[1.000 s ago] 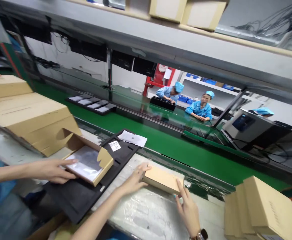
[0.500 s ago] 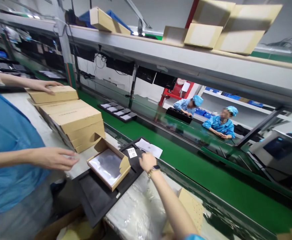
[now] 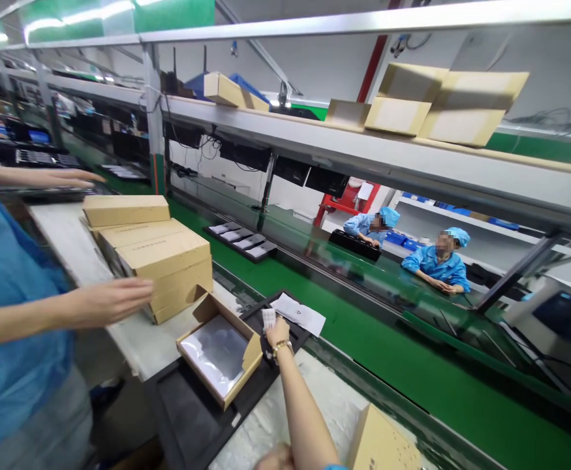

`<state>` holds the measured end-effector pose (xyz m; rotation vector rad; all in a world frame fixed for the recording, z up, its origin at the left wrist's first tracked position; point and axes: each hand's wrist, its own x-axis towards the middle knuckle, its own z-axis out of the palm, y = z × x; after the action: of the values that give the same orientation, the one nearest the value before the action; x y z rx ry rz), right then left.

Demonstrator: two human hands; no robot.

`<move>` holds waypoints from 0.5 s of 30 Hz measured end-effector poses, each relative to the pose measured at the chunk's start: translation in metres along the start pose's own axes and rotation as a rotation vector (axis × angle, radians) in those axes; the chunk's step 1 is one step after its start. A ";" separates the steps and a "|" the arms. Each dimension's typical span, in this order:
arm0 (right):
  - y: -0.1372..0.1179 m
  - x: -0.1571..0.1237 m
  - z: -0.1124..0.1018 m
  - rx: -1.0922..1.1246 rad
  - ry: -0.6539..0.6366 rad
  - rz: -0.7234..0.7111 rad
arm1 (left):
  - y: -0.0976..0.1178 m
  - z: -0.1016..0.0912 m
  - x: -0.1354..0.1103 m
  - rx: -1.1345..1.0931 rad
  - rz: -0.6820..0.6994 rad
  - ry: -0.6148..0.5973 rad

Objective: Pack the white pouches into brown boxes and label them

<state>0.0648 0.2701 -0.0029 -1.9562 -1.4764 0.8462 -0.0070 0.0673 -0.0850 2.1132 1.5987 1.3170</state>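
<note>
while your right hand (image 3: 278, 331) reaches out over the black tray (image 3: 185, 405), its fingers are pinched together on the lower edge of a small printed label (image 3: 268, 318). the label is tilted up at the tray's far end; can't tell if it's fully clear of the surface. bracelet on that wrist. your left hand (image 3: 274, 459) is just a patch of skin at the bottom edge, mostly cut off, so can't tell how its fingers stand or if they hold anything.

open carton (image 3: 243, 384) sits on the tray, left of your right hand, flaps up, clear-wrapped contents inside. white paper (image 3: 299, 314) lies just beyond the label, partly over the tray's far edge, near the green belt (image 3: 373, 346). another carton (image 3: 385, 442) is at the bottom edge, right of your forearm.

at your left a co-worker in blue has one hand (image 3: 116, 300) out, fingers stretched, beside the carton stack (image 3: 170, 251); the other hand (image 3: 64, 177) is farther back. a second tray (image 3: 269, 253) with white packets is on the belt. two more people in blue caps sit across the line.
</note>
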 end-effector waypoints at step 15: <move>0.154 -0.284 -0.119 0.498 0.276 -0.280 | 0.100 -0.034 0.061 -1.058 -0.191 -0.922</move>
<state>0.1935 -0.0494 0.0069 -1.3972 -1.1989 0.7016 0.0381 0.0668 0.0286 1.4284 0.4873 0.6487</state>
